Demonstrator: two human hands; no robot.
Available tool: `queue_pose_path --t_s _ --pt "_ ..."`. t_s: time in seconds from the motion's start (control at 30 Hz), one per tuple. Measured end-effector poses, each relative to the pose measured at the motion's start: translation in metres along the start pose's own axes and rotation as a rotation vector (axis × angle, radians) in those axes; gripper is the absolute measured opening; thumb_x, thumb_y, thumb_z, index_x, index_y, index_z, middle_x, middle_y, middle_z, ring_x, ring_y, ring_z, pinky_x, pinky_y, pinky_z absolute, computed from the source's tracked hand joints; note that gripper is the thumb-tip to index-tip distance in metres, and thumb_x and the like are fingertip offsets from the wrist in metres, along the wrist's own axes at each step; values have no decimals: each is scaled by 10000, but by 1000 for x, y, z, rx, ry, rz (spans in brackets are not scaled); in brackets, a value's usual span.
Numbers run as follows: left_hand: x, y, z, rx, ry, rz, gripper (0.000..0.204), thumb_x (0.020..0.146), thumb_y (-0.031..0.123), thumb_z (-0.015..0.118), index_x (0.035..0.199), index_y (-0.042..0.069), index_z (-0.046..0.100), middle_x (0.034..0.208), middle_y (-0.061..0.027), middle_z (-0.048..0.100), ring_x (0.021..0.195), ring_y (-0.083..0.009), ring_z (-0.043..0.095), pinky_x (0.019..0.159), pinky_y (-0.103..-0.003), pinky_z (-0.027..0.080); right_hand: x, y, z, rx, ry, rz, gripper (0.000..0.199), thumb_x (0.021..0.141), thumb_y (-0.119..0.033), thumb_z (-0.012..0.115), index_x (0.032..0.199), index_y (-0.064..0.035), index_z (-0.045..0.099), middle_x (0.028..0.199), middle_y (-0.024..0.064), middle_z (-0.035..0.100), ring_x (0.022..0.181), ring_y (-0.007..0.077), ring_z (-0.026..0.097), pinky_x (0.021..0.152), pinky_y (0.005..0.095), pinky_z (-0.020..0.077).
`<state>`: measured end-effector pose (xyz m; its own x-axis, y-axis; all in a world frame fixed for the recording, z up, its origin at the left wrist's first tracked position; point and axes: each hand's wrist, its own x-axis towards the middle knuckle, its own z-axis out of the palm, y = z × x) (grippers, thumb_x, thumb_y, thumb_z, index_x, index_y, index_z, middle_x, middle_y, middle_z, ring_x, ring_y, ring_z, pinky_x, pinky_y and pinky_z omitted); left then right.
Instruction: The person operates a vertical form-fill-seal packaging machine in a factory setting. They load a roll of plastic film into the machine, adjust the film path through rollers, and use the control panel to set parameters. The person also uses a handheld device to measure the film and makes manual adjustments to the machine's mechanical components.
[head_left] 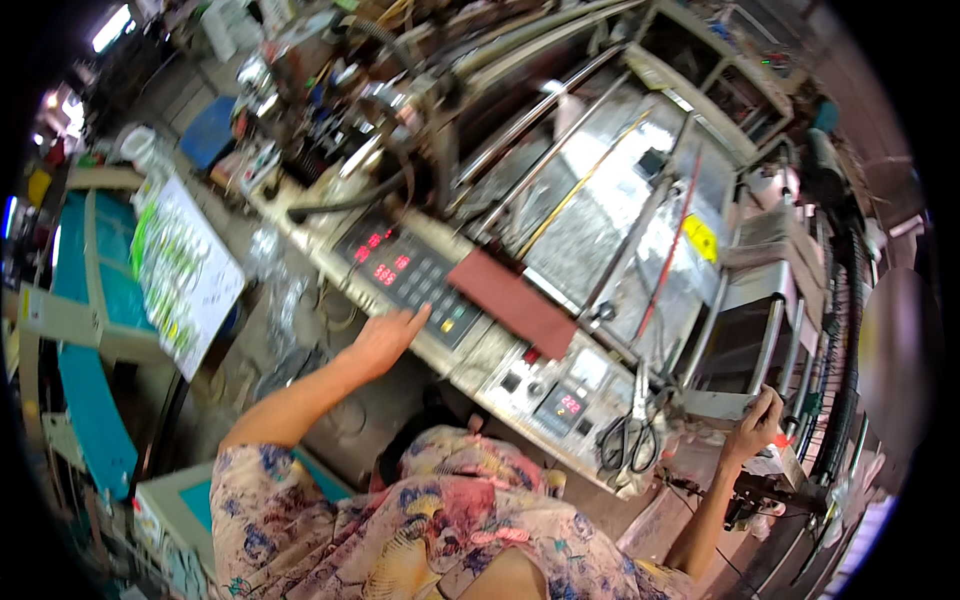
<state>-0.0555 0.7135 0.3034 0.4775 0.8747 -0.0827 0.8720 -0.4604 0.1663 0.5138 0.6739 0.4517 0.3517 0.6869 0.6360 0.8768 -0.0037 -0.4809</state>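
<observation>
- Looks like a workshop or small factory.
- Shown first by a large machine (600, 230) with long metal rods (540, 115) and a control panel (415, 275) of keys and glowing red digits.
- Backed up by a smaller red-lit display (566, 404) and black-handled scissors (639, 408) at the machine's front edge.
- Also suggested by jumbled metal parts (340, 110) at upper left, crumpled clear plastic (275, 310) and teal-panelled equipment (85, 400).

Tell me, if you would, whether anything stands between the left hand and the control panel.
Nothing visible does: the left hand reaches the control panel directly, a finger extended to its buttons. The brown strip lies at the panel's right side, clear of that finger.
</observation>
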Motion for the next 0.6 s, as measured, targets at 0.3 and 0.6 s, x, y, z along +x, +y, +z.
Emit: queue_pose_path --t_s 0.3,0.6 --pt "-5 -11 4 -11 141 39 634 790 65 580 1408 51 436 849 -88 569 796 -265 601 614 -368 508 -183 -282 178 734 -999 3 689 829 -9 630 1460 -39 356 940 113 665 728 183 620 656 303 496" --pt "4 -37 17 -237 128 137 477 816 122 569 1253 -61 512 815 -113 669 758 -235 674 662 -319 546 -231 -328 251 284 -969 -43 801 750 3 650 1476 -35 315 1189 199 609 827 290 626 763 358 516"
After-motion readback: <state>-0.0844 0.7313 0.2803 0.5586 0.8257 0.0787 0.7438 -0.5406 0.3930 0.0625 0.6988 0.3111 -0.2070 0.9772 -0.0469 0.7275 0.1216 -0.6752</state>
